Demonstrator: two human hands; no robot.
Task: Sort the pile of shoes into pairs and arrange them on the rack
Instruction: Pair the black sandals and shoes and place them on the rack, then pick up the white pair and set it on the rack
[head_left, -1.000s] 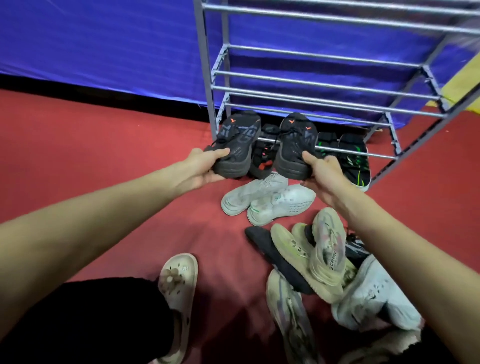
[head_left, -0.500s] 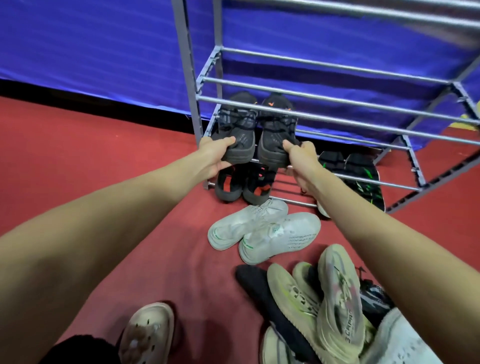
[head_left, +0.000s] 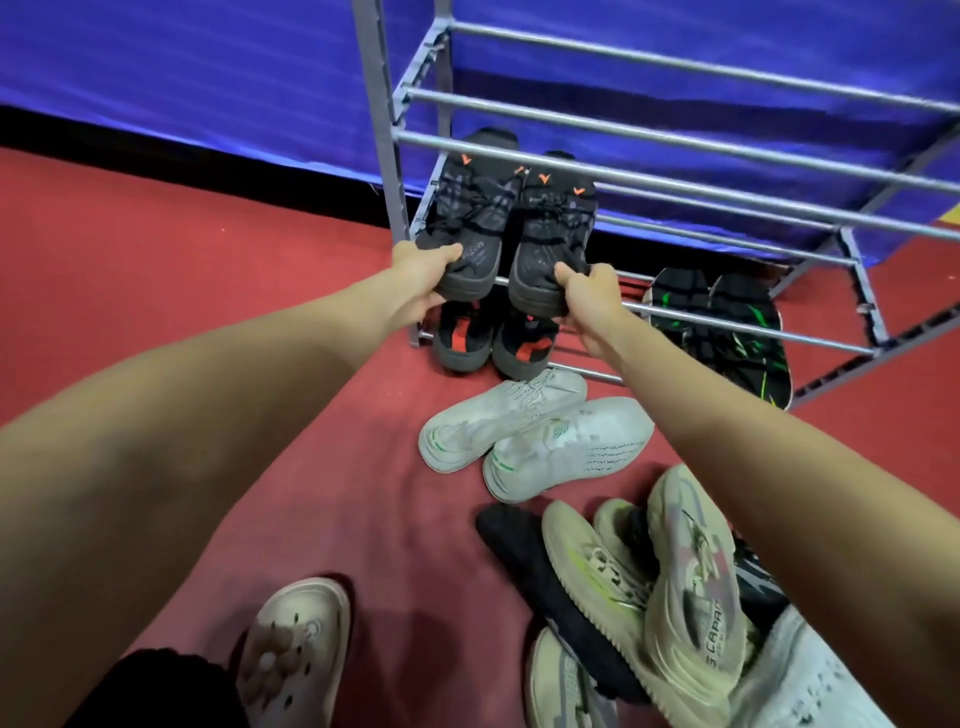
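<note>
While the black shoe pair (head_left: 511, 228) is lying side by side on the rack's (head_left: 675, 140) second tier at its left end, you are gripping each heel: left hand (head_left: 423, 283) fingers pinching the left shoe, right hand (head_left: 589, 296) fingers pinching the right. White sneakers (head_left: 535, 431) are lying on the red floor (head_left: 182, 270) nearer you, with the pile (head_left: 665, 592) at near right.
</note>
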